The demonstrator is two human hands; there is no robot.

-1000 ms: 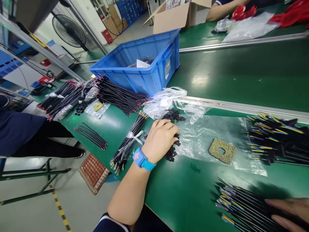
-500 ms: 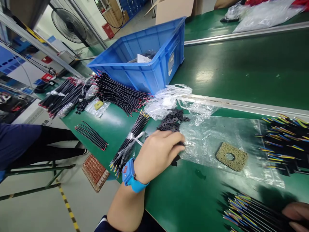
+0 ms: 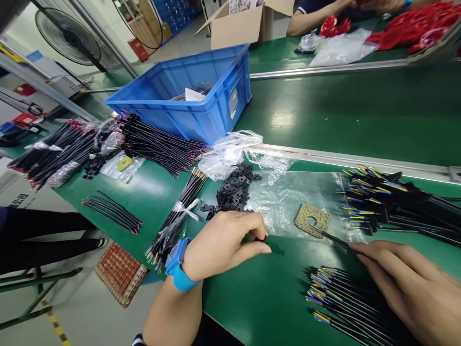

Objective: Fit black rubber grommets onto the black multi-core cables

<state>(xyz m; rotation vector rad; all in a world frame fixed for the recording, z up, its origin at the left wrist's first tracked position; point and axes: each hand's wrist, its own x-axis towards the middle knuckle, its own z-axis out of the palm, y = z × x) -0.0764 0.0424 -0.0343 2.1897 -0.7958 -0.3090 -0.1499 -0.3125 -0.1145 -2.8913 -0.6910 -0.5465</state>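
Note:
My left hand (image 3: 225, 245), with a blue band at its wrist, pinches a small black piece (image 3: 261, 239) just below the pile of black clips (image 3: 236, 188). Between the fingers of my right hand (image 3: 406, 276) is a thin black cable (image 3: 335, 237), its tip at the hole of the yellowish sponge (image 3: 306, 222). That sponge lies on a clear plastic bag (image 3: 281, 202). Below the right hand, black cables with coloured wire ends (image 3: 345, 298) lie side by side. A thicker bundle with black clips (image 3: 389, 199) rests at the right.
A blue bin (image 3: 187, 91) stands behind the clips. Cable bundles (image 3: 162, 144) and a tied bundle (image 3: 180, 211) lie on the left. Across the bench are a person's arm (image 3: 317, 21), red parts (image 3: 414, 29) and a cardboard box (image 3: 237, 26). Another person's legs show at left.
My left hand has drawn away from the clip pile with a small black piece. My right hand has come further into view, raised to the sponge with a cable. The camera view has shifted.

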